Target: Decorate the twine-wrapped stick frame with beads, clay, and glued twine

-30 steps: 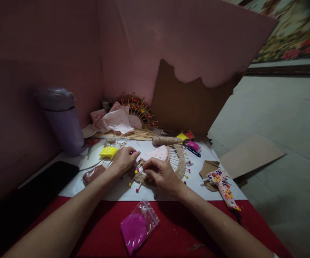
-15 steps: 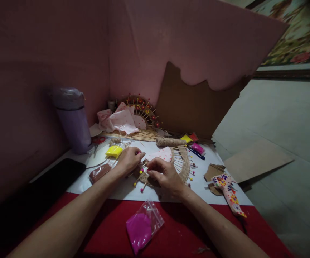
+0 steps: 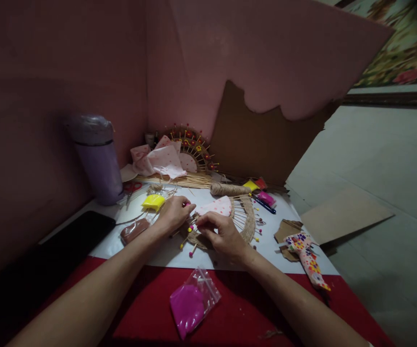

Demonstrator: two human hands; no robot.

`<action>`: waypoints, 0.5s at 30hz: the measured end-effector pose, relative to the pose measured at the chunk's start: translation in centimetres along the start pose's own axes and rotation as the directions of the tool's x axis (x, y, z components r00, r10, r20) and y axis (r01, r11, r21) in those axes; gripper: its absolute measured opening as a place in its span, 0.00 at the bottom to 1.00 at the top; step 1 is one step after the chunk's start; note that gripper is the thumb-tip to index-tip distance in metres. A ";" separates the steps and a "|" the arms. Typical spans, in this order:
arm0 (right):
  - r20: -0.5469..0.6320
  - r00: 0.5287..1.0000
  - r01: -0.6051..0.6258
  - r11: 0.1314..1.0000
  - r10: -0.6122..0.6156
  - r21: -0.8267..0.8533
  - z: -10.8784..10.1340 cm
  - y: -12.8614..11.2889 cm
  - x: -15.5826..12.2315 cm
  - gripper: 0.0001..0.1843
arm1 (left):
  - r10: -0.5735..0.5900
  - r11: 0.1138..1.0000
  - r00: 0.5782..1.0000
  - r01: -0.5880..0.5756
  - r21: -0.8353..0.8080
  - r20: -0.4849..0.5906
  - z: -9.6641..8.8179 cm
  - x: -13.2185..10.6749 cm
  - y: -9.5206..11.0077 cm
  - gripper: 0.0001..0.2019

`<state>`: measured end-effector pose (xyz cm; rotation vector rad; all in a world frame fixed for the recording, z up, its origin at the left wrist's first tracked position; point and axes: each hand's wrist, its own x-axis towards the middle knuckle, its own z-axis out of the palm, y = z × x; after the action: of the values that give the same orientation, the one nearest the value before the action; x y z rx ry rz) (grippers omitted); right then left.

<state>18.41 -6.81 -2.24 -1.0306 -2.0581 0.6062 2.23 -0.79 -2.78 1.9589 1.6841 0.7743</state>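
A half-round woven jute piece [image 3: 247, 220] with stick spokes and coloured bead tips lies on the white sheet [image 3: 165, 253]. A pink dotted cloth patch [image 3: 218, 206] covers its centre. My left hand [image 3: 173, 214] is closed, pinching a small pink bit at the piece's left edge. My right hand [image 3: 223, 234] rests on the piece's near rim, fingers pinched on one of the bead-tipped sticks. The two hands nearly touch.
A purple flask [image 3: 98, 159] stands at the back left beside a dark phone [image 3: 73, 236]. Yellow clay [image 3: 153, 201], brown clay [image 3: 134, 230], a twine spool [image 3: 228, 189], a finished fan piece [image 3: 192, 149], a floral glue gun [image 3: 307, 260] and a pink clay bag [image 3: 190, 302] lie around.
The view shifted slightly to the left and down. Both hands stayed on the woven piece, with the right fingers moving a little closer to the left hand.
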 end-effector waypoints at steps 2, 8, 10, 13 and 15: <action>0.012 1.000 -0.028 1.000 0.028 0.000 0.1 -0.1 0.0 0.09 | 0.000 1.000 1.000 0.000 0.003 -0.001 0.0 0.0 0.0 0.12; 0.013 1.000 -0.020 0.996 0.021 -0.085 0.8 0.2 0.1 0.05 | 0.006 1.000 1.000 -0.006 0.005 0.000 -0.1 0.0 0.1 0.12; -0.004 1.000 -0.023 0.994 0.023 -0.107 1.0 0.4 0.0 0.05 | 0.008 1.000 1.000 -0.008 0.004 0.001 -0.1 -0.1 0.2 0.12; -0.021 0.999 -0.038 0.991 0.035 -0.128 1.3 0.7 -0.1 0.05 | 0.012 1.000 1.000 -0.012 0.004 0.003 -0.1 -0.1 0.2 0.12; -0.017 0.999 -0.046 0.989 0.044 -0.141 1.3 0.8 -0.1 0.05 | 0.017 1.000 1.000 -0.017 0.004 0.003 -0.2 -0.1 0.2 0.12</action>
<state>17.80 -6.61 -3.61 -1.1613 -2.0942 0.4797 2.28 -0.95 -2.53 1.9786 1.6710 0.7740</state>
